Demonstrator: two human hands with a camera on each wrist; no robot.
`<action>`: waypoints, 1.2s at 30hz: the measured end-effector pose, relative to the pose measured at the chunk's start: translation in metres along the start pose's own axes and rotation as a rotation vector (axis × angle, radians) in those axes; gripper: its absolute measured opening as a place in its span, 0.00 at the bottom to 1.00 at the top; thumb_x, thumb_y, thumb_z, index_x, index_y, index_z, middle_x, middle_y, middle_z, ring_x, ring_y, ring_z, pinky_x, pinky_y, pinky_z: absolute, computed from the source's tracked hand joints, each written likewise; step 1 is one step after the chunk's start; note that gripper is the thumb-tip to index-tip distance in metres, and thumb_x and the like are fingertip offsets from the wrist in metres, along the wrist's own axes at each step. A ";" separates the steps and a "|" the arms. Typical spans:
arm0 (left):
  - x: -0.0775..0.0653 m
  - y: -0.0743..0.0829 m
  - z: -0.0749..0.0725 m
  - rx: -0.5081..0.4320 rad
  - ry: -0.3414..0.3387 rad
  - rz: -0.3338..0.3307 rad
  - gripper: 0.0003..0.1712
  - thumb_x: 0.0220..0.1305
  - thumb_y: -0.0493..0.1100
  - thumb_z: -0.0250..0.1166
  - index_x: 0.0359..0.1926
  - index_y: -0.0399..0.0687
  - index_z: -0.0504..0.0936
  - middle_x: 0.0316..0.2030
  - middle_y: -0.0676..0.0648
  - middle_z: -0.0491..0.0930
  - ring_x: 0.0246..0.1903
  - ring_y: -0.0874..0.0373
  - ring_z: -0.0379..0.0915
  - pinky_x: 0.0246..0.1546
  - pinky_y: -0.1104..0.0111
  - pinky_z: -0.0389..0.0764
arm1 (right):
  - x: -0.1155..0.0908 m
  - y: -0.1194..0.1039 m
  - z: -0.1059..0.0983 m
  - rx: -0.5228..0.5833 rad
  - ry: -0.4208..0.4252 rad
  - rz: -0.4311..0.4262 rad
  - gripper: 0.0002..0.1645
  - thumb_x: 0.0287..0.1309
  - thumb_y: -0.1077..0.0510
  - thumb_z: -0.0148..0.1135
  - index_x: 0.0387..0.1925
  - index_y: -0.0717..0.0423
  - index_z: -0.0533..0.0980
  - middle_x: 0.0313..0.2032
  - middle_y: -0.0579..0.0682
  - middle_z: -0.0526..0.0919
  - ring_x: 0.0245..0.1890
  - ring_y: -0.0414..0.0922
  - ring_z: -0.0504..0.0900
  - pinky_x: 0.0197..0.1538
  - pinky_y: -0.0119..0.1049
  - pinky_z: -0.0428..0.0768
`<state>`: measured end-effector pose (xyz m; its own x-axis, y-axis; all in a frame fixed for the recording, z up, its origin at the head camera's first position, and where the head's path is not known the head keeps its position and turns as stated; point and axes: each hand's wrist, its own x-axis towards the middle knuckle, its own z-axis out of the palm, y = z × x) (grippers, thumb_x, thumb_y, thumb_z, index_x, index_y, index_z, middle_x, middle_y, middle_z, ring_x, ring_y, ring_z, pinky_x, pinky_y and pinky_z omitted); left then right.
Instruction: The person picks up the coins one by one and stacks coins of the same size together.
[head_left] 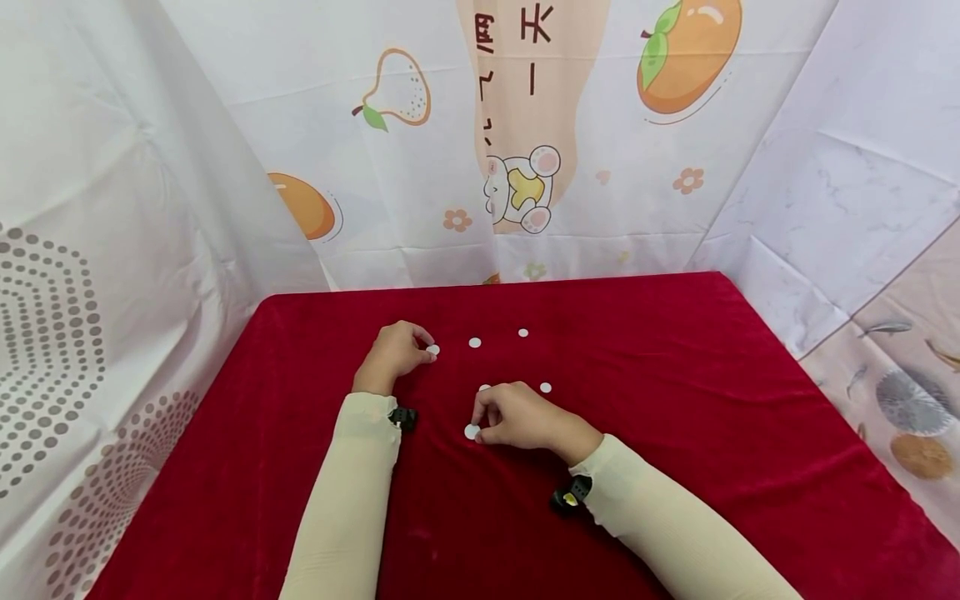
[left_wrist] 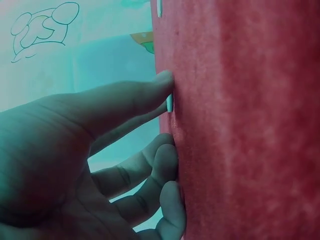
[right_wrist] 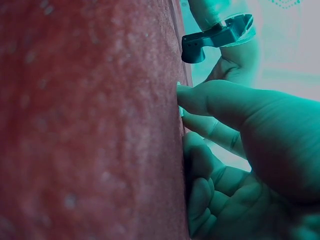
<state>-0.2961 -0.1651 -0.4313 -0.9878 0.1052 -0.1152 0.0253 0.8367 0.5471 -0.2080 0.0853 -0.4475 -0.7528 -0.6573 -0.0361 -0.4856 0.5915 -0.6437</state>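
My left hand [head_left: 392, 354] is low over the red cloth, its thumb and a finger at the edges of a small round white disc [head_left: 432, 350]. From the left wrist, this disc [left_wrist: 170, 103] appears edge-on as a thin sliver between thumb and finger. Nearer to me, my right hand [head_left: 521, 417] pinches at a second white disc [head_left: 472, 432], which lies on the cloth under the thumb and index fingertips. Most of that disc is hidden by the thumb in the right wrist view. The remaining fingers of both hands are bent against the cloth.
Further white discs lie flat on the cloth: one between the hands at the back [head_left: 475, 342], one right of it [head_left: 523, 332], one beyond my right hand [head_left: 546, 387] and one partly covered by that hand [head_left: 484, 387]. The red tablecloth [head_left: 675, 400] meets a printed curtain [head_left: 420, 192] behind.
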 end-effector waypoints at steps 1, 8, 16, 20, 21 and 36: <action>0.000 0.000 0.000 0.002 -0.003 0.005 0.14 0.62 0.43 0.74 0.49 0.46 0.89 0.41 0.43 0.85 0.41 0.49 0.78 0.44 0.56 0.80 | 0.000 0.000 0.000 -0.001 0.001 0.000 0.07 0.57 0.55 0.77 0.34 0.42 0.83 0.23 0.37 0.80 0.24 0.34 0.78 0.32 0.31 0.77; -0.001 0.000 0.001 0.010 -0.013 0.010 0.14 0.61 0.42 0.76 0.47 0.46 0.90 0.39 0.44 0.85 0.39 0.50 0.78 0.43 0.58 0.80 | 0.000 0.002 0.001 0.008 -0.007 0.000 0.08 0.57 0.55 0.76 0.34 0.42 0.83 0.23 0.37 0.81 0.24 0.35 0.78 0.32 0.31 0.77; 0.001 -0.002 0.000 0.017 -0.015 0.018 0.12 0.63 0.43 0.74 0.47 0.45 0.90 0.39 0.44 0.85 0.39 0.50 0.78 0.41 0.58 0.80 | 0.000 0.001 0.000 0.012 -0.007 -0.001 0.07 0.57 0.56 0.76 0.34 0.43 0.83 0.23 0.38 0.80 0.24 0.35 0.77 0.32 0.32 0.77; 0.000 -0.001 -0.001 0.005 -0.021 0.013 0.14 0.61 0.43 0.76 0.47 0.46 0.90 0.41 0.44 0.85 0.41 0.50 0.78 0.42 0.58 0.80 | 0.000 0.000 0.000 0.008 -0.012 0.004 0.07 0.58 0.55 0.76 0.35 0.43 0.83 0.23 0.37 0.81 0.24 0.35 0.78 0.32 0.31 0.77; 0.000 0.000 -0.001 0.003 -0.022 0.012 0.14 0.60 0.43 0.76 0.47 0.46 0.90 0.42 0.44 0.85 0.41 0.50 0.79 0.43 0.58 0.81 | 0.000 0.000 0.000 0.006 -0.013 0.005 0.07 0.58 0.55 0.76 0.35 0.43 0.83 0.23 0.37 0.81 0.24 0.35 0.78 0.32 0.31 0.77; 0.002 0.002 0.001 0.028 -0.020 0.030 0.10 0.63 0.43 0.74 0.42 0.43 0.90 0.40 0.44 0.88 0.40 0.50 0.80 0.44 0.57 0.83 | 0.000 0.002 0.000 0.009 0.001 -0.002 0.08 0.57 0.55 0.77 0.34 0.42 0.83 0.22 0.37 0.80 0.24 0.35 0.77 0.31 0.31 0.77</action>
<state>-0.2977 -0.1627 -0.4317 -0.9833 0.1407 -0.1158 0.0592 0.8479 0.5269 -0.2086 0.0864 -0.4488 -0.7522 -0.6580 -0.0339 -0.4831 0.5858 -0.6508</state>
